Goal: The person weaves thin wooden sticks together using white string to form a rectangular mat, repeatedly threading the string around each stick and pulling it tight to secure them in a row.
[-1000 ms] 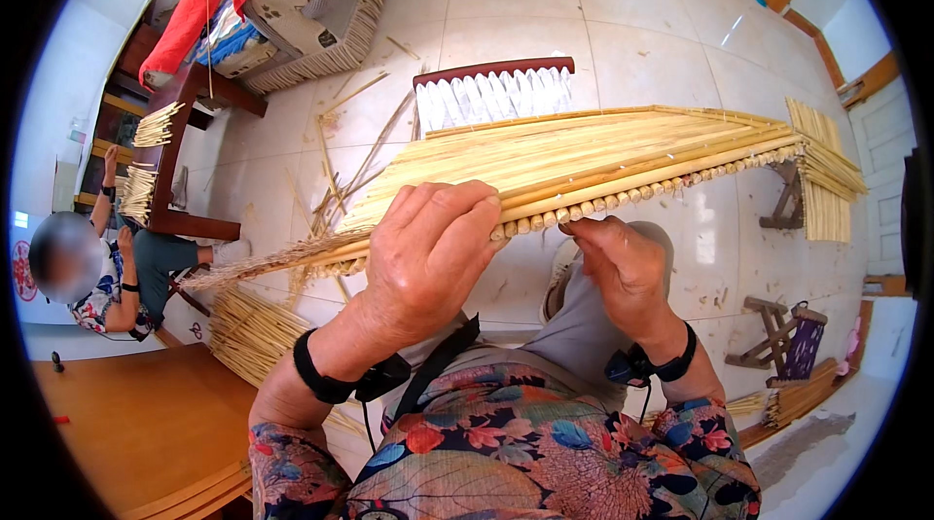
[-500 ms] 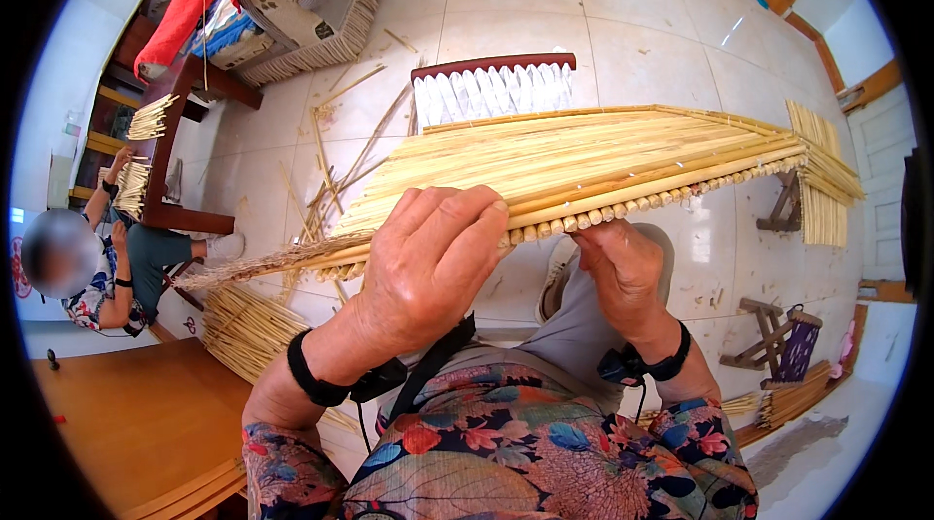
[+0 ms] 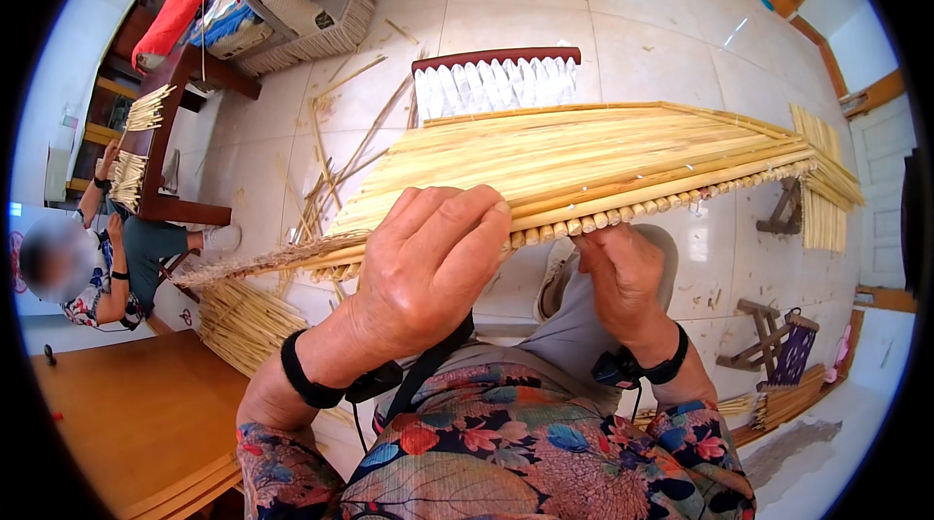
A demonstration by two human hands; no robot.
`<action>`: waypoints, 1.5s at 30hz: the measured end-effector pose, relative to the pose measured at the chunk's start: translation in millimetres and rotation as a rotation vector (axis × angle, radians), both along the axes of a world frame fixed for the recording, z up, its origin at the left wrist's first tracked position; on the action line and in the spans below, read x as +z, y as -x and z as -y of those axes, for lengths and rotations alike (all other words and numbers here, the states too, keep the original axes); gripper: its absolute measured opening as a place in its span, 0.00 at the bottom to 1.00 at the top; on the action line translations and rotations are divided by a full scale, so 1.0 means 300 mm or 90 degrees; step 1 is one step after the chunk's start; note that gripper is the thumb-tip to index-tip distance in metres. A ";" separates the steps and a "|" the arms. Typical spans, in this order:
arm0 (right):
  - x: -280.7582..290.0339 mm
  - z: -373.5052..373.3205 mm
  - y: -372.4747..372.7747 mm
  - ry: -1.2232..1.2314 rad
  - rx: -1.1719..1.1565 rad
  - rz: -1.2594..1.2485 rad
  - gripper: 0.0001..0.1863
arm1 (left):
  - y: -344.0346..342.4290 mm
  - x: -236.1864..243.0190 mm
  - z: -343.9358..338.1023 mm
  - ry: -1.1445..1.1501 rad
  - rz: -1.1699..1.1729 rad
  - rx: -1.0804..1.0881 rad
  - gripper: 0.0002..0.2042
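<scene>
A pale yellow panel of reed stalks (image 3: 545, 145) lies across in front of me, its stalks side by side and bound at the edges. Along its near edge runs a row of cut stalk ends. My left hand (image 3: 428, 252) is closed over that near edge, knuckles up, gripping the panel left of the middle. From below, my right hand (image 3: 623, 272) pinches the same edge; its fingertips are partly hidden under the stalks. A feathery reed tip (image 3: 263, 259) sticks out to the left past my left hand.
A stool with white pleated cloth (image 3: 496, 82) stands behind the panel. Loose stalks (image 3: 326, 155) litter the floor at left, near a reed pile (image 3: 243, 325). Another person (image 3: 107, 262) sits far left at a dark table (image 3: 185, 199). A folding stool (image 3: 783, 345) stands at right.
Both hands keep their hold on the panel's near edge, almost unmoved. The view has shifted very slightly. At far left, the other person's hand has moved a little by the stalks on the table.
</scene>
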State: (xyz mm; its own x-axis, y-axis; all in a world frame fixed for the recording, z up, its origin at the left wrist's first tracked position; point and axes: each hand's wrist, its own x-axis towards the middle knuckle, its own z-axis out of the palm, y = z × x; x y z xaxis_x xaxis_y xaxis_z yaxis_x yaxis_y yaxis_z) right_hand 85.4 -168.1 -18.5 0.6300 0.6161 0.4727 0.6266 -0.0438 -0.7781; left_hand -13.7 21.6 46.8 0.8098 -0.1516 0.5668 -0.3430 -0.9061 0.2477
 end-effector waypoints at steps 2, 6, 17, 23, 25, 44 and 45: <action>0.004 0.000 0.001 -0.012 -0.006 -0.006 0.10 | -0.001 -0.005 -0.002 -0.014 0.017 -0.004 0.17; 0.020 0.007 0.005 0.022 0.009 0.010 0.09 | 0.011 -0.011 0.000 -0.011 0.009 -0.016 0.19; 0.021 0.042 0.048 0.045 -0.033 -0.133 0.05 | 0.022 -0.057 0.038 0.016 0.015 -0.012 0.22; 0.024 0.093 0.087 -0.017 -0.033 -0.536 0.06 | 0.036 -0.091 0.077 0.014 0.007 -0.020 0.16; 0.047 0.093 0.065 0.057 -0.027 -0.730 0.07 | 0.049 -0.102 0.082 0.006 -0.003 -0.025 0.17; -0.010 0.099 0.056 0.059 0.076 -0.763 0.07 | 0.073 -0.128 0.073 -0.042 -0.006 -0.053 0.18; -0.003 0.095 0.058 0.060 0.076 -0.763 0.07 | 0.073 -0.128 0.071 -0.038 -0.003 -0.057 0.18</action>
